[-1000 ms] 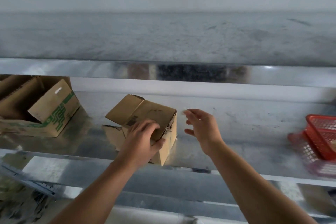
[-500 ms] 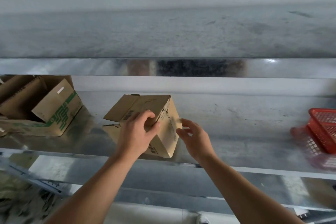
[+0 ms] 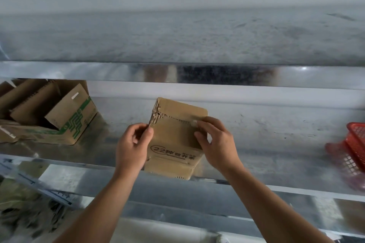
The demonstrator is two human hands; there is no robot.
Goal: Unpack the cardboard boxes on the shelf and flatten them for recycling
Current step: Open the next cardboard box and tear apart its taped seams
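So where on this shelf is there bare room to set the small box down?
The widest bare stretch of shelf lies between the right hand and the red basket. A narrower gap lies between the left hand and the green-printed box. The left end, with that open box, is crowded. Both hands hold the small box.

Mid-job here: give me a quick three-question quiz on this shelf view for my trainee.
1. True or false: the left hand and the right hand both hold the small box.
2. The red basket lies at which side of the shelf? A left, B middle, C right.
3. Fill in: the open box at the left bears ___ print.
Key: 1 true; 2 C; 3 green.
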